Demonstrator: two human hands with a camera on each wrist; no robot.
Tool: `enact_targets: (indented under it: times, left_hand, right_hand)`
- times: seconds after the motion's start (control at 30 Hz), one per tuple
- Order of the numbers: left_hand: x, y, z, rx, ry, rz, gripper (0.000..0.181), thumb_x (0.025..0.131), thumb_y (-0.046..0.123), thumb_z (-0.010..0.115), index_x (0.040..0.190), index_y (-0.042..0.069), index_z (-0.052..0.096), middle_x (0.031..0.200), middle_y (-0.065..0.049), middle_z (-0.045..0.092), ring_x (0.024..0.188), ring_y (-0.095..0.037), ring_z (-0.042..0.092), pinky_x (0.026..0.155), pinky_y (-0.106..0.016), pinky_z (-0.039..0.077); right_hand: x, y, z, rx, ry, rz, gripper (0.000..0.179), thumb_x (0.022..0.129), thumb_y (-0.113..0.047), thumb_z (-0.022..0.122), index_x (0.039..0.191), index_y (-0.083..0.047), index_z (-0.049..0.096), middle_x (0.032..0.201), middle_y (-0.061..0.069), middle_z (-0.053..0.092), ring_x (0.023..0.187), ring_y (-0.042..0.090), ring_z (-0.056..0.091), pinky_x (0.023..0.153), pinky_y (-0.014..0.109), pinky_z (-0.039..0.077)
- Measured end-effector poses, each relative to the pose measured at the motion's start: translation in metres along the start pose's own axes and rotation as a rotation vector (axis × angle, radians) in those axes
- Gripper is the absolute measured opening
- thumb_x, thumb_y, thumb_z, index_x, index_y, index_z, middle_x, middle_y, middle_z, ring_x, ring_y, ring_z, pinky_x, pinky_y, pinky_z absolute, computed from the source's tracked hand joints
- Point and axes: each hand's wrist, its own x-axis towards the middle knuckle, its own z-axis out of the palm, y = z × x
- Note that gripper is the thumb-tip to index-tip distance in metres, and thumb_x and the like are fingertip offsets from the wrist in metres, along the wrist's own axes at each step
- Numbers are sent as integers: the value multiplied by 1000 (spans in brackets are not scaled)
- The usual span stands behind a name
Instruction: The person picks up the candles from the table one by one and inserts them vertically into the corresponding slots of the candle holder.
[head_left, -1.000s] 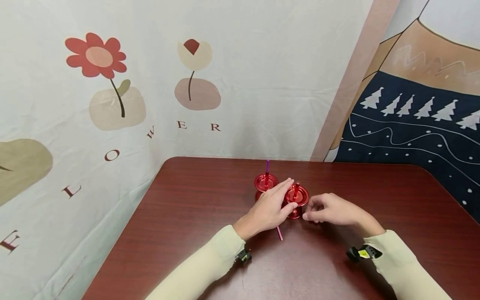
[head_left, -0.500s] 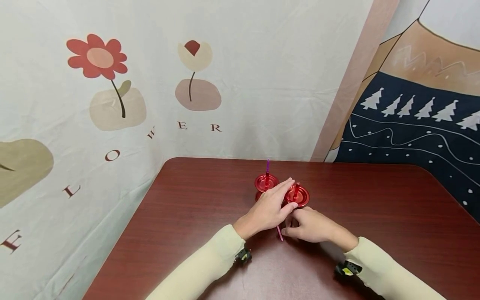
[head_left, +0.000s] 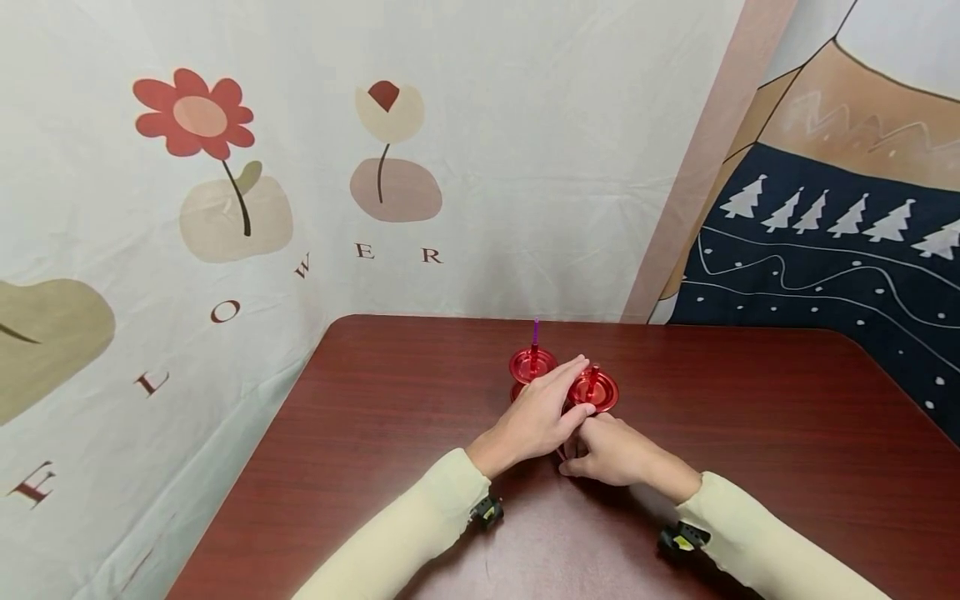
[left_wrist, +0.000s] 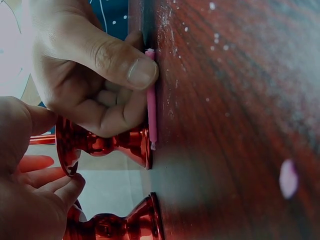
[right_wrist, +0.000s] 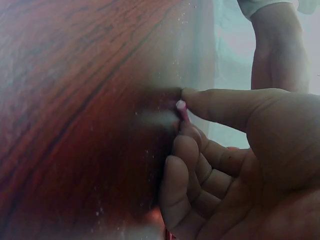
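Two shiny red candle holders stand close together on the table. A thin purple candle (head_left: 536,332) rises from the left holder (head_left: 519,367). No candle shows in the socket of the right holder (head_left: 606,394). My left hand (head_left: 531,423) holds the right holder's dish at the rim, thumb on the near side and fingers stretched along the far side. Below that dish, my right hand (head_left: 621,452) pinches a pink candle (left_wrist: 153,117) between thumb and fingers. The candle lies low along the tabletop beside the holder's foot, partly hidden by the thumb (left_wrist: 141,72).
The dark red-brown wooden table (head_left: 390,392) ends at a pale wall cloth (head_left: 525,208) printed with flowers and letters. A dark blue cloth with white trees (head_left: 810,242) hangs at the right.
My right hand has come leftward and nearer from beside the right holder to the pink candle and now pinches it. My left hand has stayed in place.
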Motion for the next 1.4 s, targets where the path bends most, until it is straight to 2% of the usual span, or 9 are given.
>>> enact_targets:
  times: [0.07,0.2,0.3,0.43,0.63,0.73,1.07,1.17,1.4]
  left_hand:
    - [0,0,0,2,4,4,62,106,16,74,160,-4,50,164,-22,52,149,-32,55,123,-41,41]
    - [1,0,0,15,13,4,62,106,16,74,160,-4,51,164,-20,53,149,-30,55,123,-39,42]
    - [1,0,0,11,5,-12,63,106,18,75,161,-2,50,165,-19,52,149,-29,55,123,-39,41]
    - [1,1,-1,-2,-7,-30,65,106,20,75,161,-2,50,166,-18,51,150,-29,54,123,-39,41]
    - [0,2,-1,2,-5,-37,64,106,21,76,160,-3,51,165,-19,52,149,-30,55,123,-39,42]
    - [0,2,0,9,-6,-35,64,106,21,75,160,-3,51,164,-20,53,149,-30,55,123,-40,42]
    - [0,4,2,36,-19,-45,65,105,24,76,160,0,53,164,-20,53,149,-29,55,122,-41,43]
    - [0,5,3,42,-17,-40,65,105,24,76,160,-1,53,163,-21,53,149,-29,55,121,-41,44]
    - [0,6,6,33,-12,-34,64,105,23,77,160,0,53,162,-21,54,148,-29,57,121,-39,44]
  right_hand:
    - [-3,-3,-5,27,17,-38,29,87,-33,91,76,-38,65,64,-26,54,62,-2,54,58,25,48]
    - [-13,-25,-29,69,26,-104,28,86,-19,88,75,-29,65,64,-22,53,61,0,50,54,26,43]
    - [-22,-45,-50,76,-19,-70,25,83,-12,84,72,-25,65,61,-20,52,59,1,48,52,27,41]
    - [-33,-57,-68,43,-80,18,25,77,-11,81,67,-27,64,57,-21,49,57,1,46,50,25,40]
    - [-45,-49,-78,-22,-107,25,27,72,-13,84,64,-28,63,55,-24,47,57,0,45,50,24,38]
    - [-49,-43,-82,-8,-123,33,28,73,-12,84,64,-28,63,54,-24,46,51,-1,44,48,24,37]
    - [-55,-22,-103,79,-161,89,24,80,-10,78,68,-25,64,58,-18,50,52,1,46,51,23,35]
    - [-55,-17,-114,78,-136,98,21,81,-12,77,70,-24,65,60,-16,53,55,2,47,53,23,36]
    - [-53,-16,-143,79,-21,91,16,82,-11,76,76,-21,66,67,-15,54,61,4,49,56,25,38]
